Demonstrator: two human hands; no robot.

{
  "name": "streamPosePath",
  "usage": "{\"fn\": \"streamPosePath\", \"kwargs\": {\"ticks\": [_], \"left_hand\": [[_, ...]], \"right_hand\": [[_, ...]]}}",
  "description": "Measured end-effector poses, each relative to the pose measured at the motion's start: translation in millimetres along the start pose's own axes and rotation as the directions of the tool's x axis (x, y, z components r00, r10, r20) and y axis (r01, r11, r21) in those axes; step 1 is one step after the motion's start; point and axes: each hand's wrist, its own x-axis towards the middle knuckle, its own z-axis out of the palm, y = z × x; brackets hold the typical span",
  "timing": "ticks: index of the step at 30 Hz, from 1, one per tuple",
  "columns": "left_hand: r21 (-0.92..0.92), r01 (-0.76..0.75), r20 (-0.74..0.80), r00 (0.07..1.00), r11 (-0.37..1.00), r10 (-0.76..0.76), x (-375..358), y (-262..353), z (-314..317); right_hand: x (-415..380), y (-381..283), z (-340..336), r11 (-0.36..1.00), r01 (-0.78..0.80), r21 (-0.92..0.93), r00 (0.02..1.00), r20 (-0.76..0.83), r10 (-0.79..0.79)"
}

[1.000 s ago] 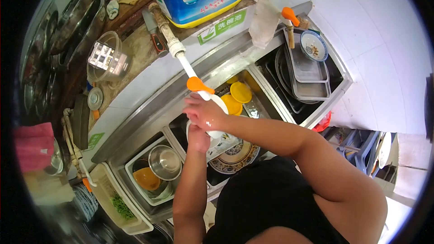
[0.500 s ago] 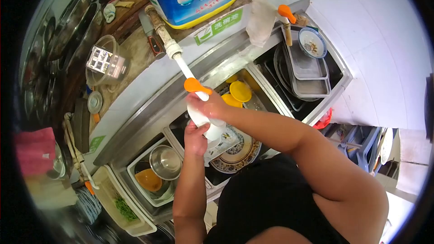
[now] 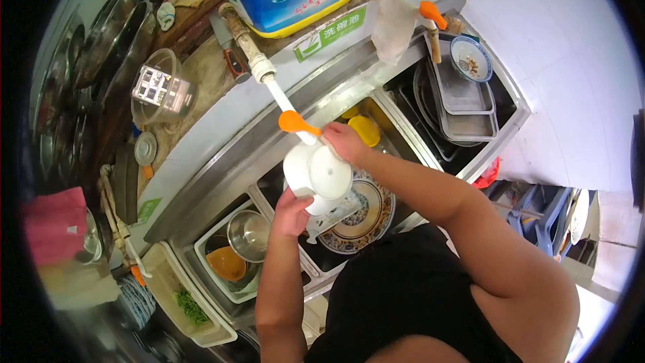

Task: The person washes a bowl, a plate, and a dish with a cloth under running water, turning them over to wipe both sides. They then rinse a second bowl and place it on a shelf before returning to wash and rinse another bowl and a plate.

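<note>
Several white bowls (image 3: 330, 173) are bunched together under the white tap (image 3: 280, 99) with the orange lever (image 3: 294, 122). My left hand (image 3: 292, 214) grips them from below, its thumb against the lower edge. On the upper right, my right hand (image 3: 344, 142) has its fingers closed on a bowl's rim, close beside the spout. One bowl's round underside faces the camera and partly covers the others, so their exact arrangement is hidden. Beneath my hands, a plate with a patterned border (image 3: 363, 218) lies in the middle sink, partly under a white rectangular dish (image 3: 336, 218).
On the left, a white basin (image 3: 201, 247) holds a metal bowl (image 3: 248, 236) and an orange bowl (image 3: 226, 264). Metal trays (image 3: 463, 124) and a blue-rimmed bowl (image 3: 470, 59) stand in the right sink. A knife (image 3: 235, 60) and a blue jug (image 3: 302, 0) are on the ledge.
My right hand has moved right and up from over the bowls to a rim. The bowls have spread and turned, showing a round underside. The view has shifted slightly.
</note>
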Motion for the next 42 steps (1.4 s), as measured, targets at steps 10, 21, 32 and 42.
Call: {"fn": "streamPosePath", "kwargs": {"ticks": [10,21,32,42], "left_hand": [[-0.027,-0.019,0.070,0.997,0.999,0.021,26.9,-5.0,-7.0],[0.069,-0.208,-0.036,0.977,0.976,0.211,11.1,-28.3,1.7],[0.004,-0.037,0.004,0.999,0.999,0.037,24.8,-4.7,0.3],[-0.048,-0.142,-0.030,0.990,0.989,0.141,9.1,-11.0,-8.0]], "right_hand": [[-45.4,-51.3,49.6,0.096,0.797,-0.597,0.386,0.381,-0.840],[-17.3,-3.8,20.5,0.677,-0.385,0.627,0.918,0.183,0.352],[-41.9,-58.8,37.7,0.407,0.691,-0.597,0.682,0.351,-0.642],[-4.5,-30.6,16.5,0.672,0.558,-0.486,0.811,0.151,-0.565]]}}
